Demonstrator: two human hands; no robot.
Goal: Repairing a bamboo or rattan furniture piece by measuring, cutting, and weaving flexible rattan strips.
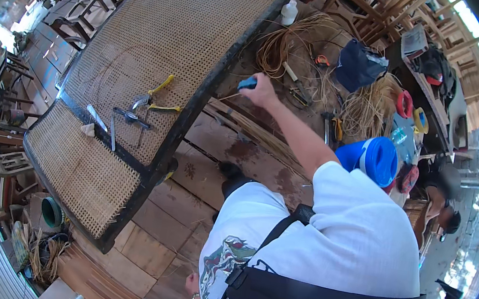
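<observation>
My right hand (pixel 261 92) reaches out past the frame's right edge, its fingers closed around a small blue-and-black object (pixel 248 83) whose kind I cannot make out. My left hand (pixel 193 284) hangs low beside my white shirt, mostly hidden by it, so its fingers are unclear. To the left lies a large woven cane panel (pixel 165 25) in a dark wooden frame (pixel 156 160). On the weave rest yellow-handled pliers (pixel 162 86), a second yellow-handled tool (pixel 166 108), a black metal tool (pixel 132 117), a pale blade (pixel 97 117) and a thin metal strip (pixel 112 134).
A worktable beyond my right hand carries cane coils (pixel 274 48), an orange tape measure (pixel 322 60), a dark blue bag (pixel 359 65), a white bottle (pixel 289 12) and loose strands (pixel 372 109). A blue jug (pixel 378 162) stands near my right arm. Another person (pixel 442 197) is at the right.
</observation>
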